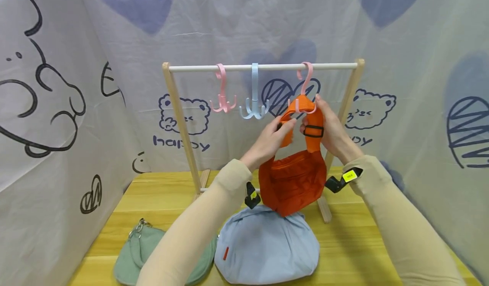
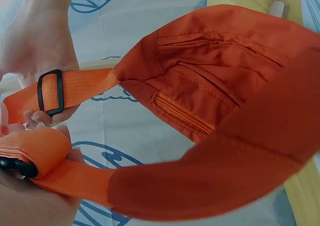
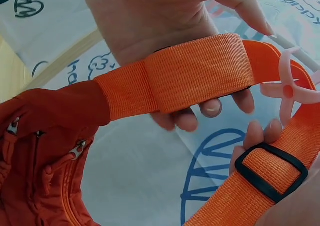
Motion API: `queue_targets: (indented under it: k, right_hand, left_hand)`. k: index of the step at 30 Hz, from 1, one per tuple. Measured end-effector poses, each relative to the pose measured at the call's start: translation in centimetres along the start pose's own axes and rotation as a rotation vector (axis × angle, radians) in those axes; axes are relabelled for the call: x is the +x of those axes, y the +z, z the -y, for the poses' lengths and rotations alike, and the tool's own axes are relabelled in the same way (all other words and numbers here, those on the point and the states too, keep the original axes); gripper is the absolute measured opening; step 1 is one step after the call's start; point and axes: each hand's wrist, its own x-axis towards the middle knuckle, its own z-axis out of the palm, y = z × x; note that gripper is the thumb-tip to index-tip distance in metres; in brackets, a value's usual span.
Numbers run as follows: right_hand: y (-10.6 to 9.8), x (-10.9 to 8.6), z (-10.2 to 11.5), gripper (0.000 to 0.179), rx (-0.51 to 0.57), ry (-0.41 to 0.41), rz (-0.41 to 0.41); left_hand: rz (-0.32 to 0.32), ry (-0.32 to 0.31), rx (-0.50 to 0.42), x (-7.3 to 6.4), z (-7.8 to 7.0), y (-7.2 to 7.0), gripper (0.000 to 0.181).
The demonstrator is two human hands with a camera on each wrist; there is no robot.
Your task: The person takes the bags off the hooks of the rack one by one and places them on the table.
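A waist bag of orange-red fabric with zipped pockets [image 1: 302, 180] hangs just below the two hands, its wide orange webbing strap [image 3: 200, 70] rising from both ends to form a loop between them. The left hand [image 1: 269, 141] holds one side of this strap, where the webbing lies folded in a thick layer; its fingers curl behind the band, and its thumb points towards the loop. The right hand [image 1: 335, 133] grips the other side, its fingers wrapped behind the webbing next to a black rectangular slide buckle [image 2: 59, 92].

Just above the grip, the top of the loop lies among the prongs of a pink plastic hook [image 1: 307, 78]; whether it bears on them cannot be told. Higher still runs a white rail [image 1: 336, 66] on pale wooden posts [image 1: 179, 124], from which that hook hangs. To the left of the grip, on the same rail, are a light-blue pronged hook [image 1: 254, 95] and, farther off, a second pink hook [image 1: 222, 88].

Beneath the grip, below the orange-red bag, a pale blue soft fabric bag [image 1: 267, 248] lies on the yellow wood-grain table [image 1: 351, 235]. Lower left of the grip, partly hidden by the left sleeve [image 1: 195, 222], lies a sage-green bag [image 1: 200, 262] with metal links. Behind everything hangs a whitish cloth [image 1: 237, 18] printed with bears and hearts
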Motion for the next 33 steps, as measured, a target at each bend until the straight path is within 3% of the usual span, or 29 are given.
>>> queue_targets:
  k: [4,9,14,23,33]
  right_hand:
    - [0.1,0.1,0.1,0.045,0.087,0.016,0.007]
    - [0.2,0.1,0.3,0.045,0.122,0.040,-0.009]
    - [0.4,0.0,0.4,0.043,0.168,0.050,-0.012]
    - [0.6,-0.2,0.6,0.038,0.208,0.039,-0.014]
    - [1.0,-0.1,0.8,0.029,0.219,0.032,-0.028]
  left_hand:
    - [0.026,-0.028,-0.103,0.1,-0.2,-0.1,0.047]
    - [0.061,-0.056,-0.222,0.2,-0.4,0.0,0.059]
    - [0.081,-0.060,-0.262,0.2,-0.6,-0.1,0.061]
    - [0.012,-0.063,-0.236,0.3,-0.7,-0.5,0.059]
    - [-0.093,-0.017,-0.246,0.5,-1.1,-0.9,0.052]
